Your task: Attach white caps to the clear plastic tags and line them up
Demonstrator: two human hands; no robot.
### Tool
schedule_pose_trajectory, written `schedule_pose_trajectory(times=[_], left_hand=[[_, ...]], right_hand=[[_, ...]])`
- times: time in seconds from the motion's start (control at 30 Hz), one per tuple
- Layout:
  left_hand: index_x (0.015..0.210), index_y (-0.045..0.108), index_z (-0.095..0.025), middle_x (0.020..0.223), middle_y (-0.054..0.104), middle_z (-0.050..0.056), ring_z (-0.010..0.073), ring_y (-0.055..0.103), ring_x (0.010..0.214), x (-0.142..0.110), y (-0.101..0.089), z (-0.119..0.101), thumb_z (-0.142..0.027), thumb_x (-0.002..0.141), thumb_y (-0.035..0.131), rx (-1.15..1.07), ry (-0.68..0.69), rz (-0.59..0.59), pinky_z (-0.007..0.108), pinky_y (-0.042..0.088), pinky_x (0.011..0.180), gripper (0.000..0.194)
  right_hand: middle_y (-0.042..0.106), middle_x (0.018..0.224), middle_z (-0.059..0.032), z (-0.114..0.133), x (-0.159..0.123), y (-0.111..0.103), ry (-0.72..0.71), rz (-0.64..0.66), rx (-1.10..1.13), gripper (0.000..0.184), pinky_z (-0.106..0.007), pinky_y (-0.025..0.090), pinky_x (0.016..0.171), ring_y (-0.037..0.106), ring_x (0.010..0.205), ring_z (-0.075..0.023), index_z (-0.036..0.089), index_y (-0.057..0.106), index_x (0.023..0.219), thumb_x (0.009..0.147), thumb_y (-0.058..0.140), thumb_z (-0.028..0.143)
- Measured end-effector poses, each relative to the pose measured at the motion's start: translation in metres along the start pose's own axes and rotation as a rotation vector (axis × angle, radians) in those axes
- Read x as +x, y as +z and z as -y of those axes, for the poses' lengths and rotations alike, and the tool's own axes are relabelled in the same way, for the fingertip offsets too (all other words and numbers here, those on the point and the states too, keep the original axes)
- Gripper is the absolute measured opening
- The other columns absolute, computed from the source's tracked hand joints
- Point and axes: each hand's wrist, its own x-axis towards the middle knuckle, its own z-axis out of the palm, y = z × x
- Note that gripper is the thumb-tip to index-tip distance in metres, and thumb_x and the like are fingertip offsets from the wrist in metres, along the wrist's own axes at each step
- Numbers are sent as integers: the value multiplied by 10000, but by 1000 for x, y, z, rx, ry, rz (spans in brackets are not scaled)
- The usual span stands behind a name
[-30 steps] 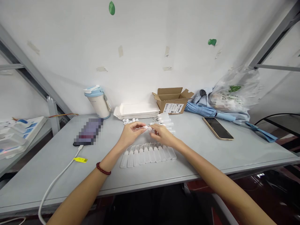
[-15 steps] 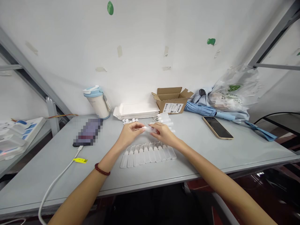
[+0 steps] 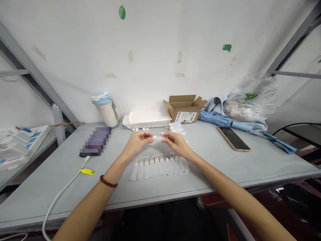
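Note:
My left hand (image 3: 137,143) pinches a small white cap (image 3: 154,137) with thin cord at it. Facing it, my right hand (image 3: 177,143) has thumb and forefinger closed on a small clear plastic piece (image 3: 160,138), apparently the end of a frosted bottle, mostly hidden by the fingers. Cap and clear piece are close together; whether they are joined I cannot tell. Below the hands lies a row of several frosted plastic bottles (image 3: 156,166), flat, with white cord loops at their tops. More frosted bottles (image 3: 176,126) lie behind my right hand. Several small white caps (image 3: 139,129) sit beyond my left hand.
At the back are a stack of white envelopes (image 3: 150,117), an open cardboard box (image 3: 185,108) and a tumbler (image 3: 107,112). Left lies a cabled phone (image 3: 96,142); right, another phone (image 3: 233,138), a folded blue umbrella (image 3: 218,117) and a plastic bag (image 3: 250,100).
Less of the frosted bottle shows between the hands now, with my right fingers nearer its end. The whole view has shifted slightly; the row on the table is unchanged.

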Motion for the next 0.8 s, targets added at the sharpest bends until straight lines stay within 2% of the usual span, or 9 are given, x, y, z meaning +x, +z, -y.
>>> schedule_pose_trajectory(times=[0.2, 0.33, 0.5, 0.6, 0.67, 0.8], left_hand=[[804, 662, -148, 842, 684, 54, 200, 617, 844, 1, 0, 4, -331, 629, 730, 31, 42, 11, 338, 474, 812, 262], [809, 658, -154, 879, 686, 52, 209, 614, 888, 2, 0, 4, -308, 586, 761, -4, 46, 3, 348, 462, 848, 290], [843, 679, -133, 857, 684, 65, 181, 624, 827, 1, 1, 4, -401, 662, 716, -92, -89, 56, 340, 461, 852, 326], [787, 673, -97, 784, 675, 84, 172, 627, 719, 1, 1, 6, -480, 681, 685, -103, -211, 98, 341, 495, 763, 398], [763, 664, -90, 734, 662, 82, 164, 617, 647, 1, 0, 8, -518, 699, 654, -70, -245, 145, 334, 503, 685, 433], [731, 656, -108, 695, 647, 60, 144, 595, 613, 1, -2, 10, -505, 738, 613, 28, -128, 201, 301, 492, 647, 400]], right_hand=[[618, 657, -16, 5, 0, -2, 90, 68, 151, 289, -218, 340, 458, 411, 459, -80, 152, 599, 850, 840, 501, 423], [610, 655, -16, 8, 1, -3, 131, 69, 213, 295, -219, 334, 443, 395, 450, -76, 148, 597, 834, 814, 521, 432], [595, 639, -11, 9, 1, -2, 127, 43, 206, 280, -232, 377, 481, 474, 483, -95, 142, 603, 869, 804, 542, 408], [598, 648, -13, 8, 0, -1, 116, 31, 202, 285, -235, 387, 479, 484, 481, -96, 139, 604, 876, 802, 543, 408], [605, 660, -16, 7, 0, 0, 113, 34, 197, 282, -232, 385, 468, 474, 470, -90, 141, 604, 869, 800, 543, 407], [590, 620, -10, 7, -1, 0, 122, 46, 179, 267, -229, 394, 475, 510, 502, -105, 147, 601, 840, 806, 533, 404]])
